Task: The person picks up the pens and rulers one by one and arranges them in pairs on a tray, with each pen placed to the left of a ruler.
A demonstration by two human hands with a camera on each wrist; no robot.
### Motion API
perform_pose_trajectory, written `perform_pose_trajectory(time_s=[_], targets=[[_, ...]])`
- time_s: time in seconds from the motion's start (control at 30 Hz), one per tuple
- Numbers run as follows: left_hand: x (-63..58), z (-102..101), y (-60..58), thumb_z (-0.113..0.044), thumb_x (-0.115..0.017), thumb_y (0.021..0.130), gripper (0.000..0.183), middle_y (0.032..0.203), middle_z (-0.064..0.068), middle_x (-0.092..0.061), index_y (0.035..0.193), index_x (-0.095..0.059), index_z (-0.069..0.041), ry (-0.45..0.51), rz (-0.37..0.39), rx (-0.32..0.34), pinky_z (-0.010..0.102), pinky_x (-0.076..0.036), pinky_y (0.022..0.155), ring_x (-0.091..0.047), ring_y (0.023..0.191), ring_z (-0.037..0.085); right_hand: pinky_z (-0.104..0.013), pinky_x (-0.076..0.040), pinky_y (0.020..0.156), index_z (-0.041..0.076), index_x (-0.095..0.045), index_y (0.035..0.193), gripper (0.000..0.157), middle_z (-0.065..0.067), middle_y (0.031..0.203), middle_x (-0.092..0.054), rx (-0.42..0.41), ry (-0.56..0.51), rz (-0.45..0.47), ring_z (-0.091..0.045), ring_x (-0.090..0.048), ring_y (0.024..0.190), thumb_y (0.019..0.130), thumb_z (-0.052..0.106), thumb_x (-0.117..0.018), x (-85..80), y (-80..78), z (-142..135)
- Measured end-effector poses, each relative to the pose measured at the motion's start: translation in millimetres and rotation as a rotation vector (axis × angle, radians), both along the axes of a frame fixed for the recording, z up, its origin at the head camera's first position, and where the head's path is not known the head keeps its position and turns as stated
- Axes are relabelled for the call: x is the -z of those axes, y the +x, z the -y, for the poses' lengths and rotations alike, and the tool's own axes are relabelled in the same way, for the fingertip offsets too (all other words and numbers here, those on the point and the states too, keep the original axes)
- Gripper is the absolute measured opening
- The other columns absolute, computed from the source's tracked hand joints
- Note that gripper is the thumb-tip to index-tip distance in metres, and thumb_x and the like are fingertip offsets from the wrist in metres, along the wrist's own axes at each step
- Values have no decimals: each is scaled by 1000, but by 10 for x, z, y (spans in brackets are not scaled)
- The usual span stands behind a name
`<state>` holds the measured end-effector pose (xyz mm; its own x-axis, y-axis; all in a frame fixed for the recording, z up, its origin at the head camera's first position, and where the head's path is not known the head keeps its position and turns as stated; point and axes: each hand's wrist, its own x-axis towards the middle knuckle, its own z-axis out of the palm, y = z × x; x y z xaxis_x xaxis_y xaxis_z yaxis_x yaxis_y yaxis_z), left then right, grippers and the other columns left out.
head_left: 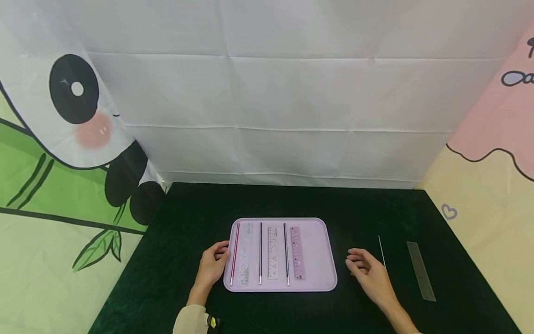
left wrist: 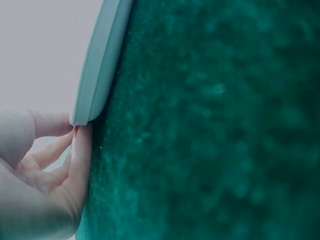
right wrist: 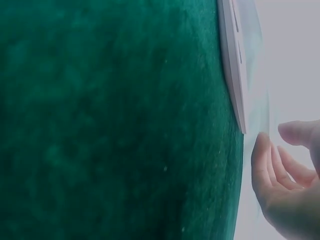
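Note:
My left hand (head_left: 212, 264) pinches the left edge of a pale pink tray (head_left: 315, 255); in the left wrist view the thumb lies above the tray rim (left wrist: 95, 70) and the fingers are beneath it. On the tray, a red pencil (head_left: 235, 253), two dark pencils, a clear stencil ruler (head_left: 245, 255), a second clear stencil ruler (head_left: 273, 253) and a pink stencil ruler (head_left: 297, 253) lie side by side. Right of the tray and apart from it, my right hand (head_left: 371, 276) holds nothing, its fingers loosely bent. Nearest to it is a thin white stick (head_left: 381, 250), partly hidden.
A greyish, see-through ruler (head_left: 421, 271) lies farther right on the dark green tablecloth (head_left: 200, 204). White fabric (head_left: 283, 102) hangs behind the table. Printed cartoon cloths stand at the left and right sides.

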<state>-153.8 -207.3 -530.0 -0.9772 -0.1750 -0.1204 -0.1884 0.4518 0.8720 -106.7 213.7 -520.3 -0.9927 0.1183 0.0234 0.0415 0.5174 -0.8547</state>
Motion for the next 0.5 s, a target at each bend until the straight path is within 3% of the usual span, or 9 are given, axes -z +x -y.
perform_pose_trajectory(time_s=[0.5], targets=[[-4,-3,15,-9,-59,103,36,122,15,-64,138,-61,-5,-3,16,-2,41,-51,87,-60,103,27,-18,-53,76,2,-62,128,30,-15,118,-68,20,59,13,-25,-68,100,99,9,-68,-11,78,-179]])
